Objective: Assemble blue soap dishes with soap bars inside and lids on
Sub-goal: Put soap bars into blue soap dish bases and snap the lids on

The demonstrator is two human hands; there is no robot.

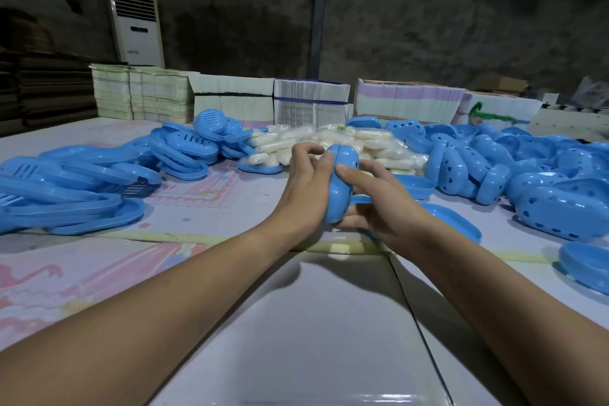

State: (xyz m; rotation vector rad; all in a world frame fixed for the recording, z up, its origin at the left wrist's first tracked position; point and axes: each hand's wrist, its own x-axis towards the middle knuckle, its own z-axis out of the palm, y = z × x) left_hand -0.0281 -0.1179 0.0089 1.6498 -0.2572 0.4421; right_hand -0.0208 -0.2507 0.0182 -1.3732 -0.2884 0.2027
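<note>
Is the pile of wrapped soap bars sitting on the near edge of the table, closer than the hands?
No, the soap bars lie beyond both hands.

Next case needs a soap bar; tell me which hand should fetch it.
Probably the left hand: its fingertips sit nearest the wrapped soap bars, while the right hand cradles the closed soap dish from below.

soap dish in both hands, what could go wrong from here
1. The soap dish is held on edge between the left hand and right hand; if the halves are misaligned, squeezing may leave the lid unseated.
2. It is held above the table, so a slip could drop it.
3. The wrapped soap bars sit right behind the hands; a forward push could scatter them.
</note>
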